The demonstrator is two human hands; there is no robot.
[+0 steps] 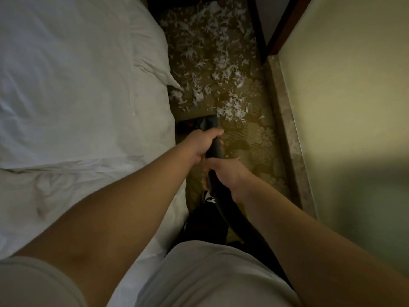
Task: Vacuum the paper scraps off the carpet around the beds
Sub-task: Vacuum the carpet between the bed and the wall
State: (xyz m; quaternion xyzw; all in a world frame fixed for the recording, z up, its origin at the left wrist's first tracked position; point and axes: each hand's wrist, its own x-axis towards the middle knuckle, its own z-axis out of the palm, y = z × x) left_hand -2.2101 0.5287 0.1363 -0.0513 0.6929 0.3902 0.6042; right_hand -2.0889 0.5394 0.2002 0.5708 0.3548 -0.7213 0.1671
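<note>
A dark vacuum wand [214, 149] is gripped by both hands in the narrow aisle of patterned carpet [256, 149] between the white bed [77, 89] on the left and a stone ledge [285, 134] on the right. The left hand [203, 142] is curled round it farther along, and the right hand [224, 173] is closed round it just nearer. The floor nozzle [194, 124] is set on the carpet beside the bed's edge, at the near fringe of the paper scraps [212, 63], which are strewn thickly over the far aisle.
</note>
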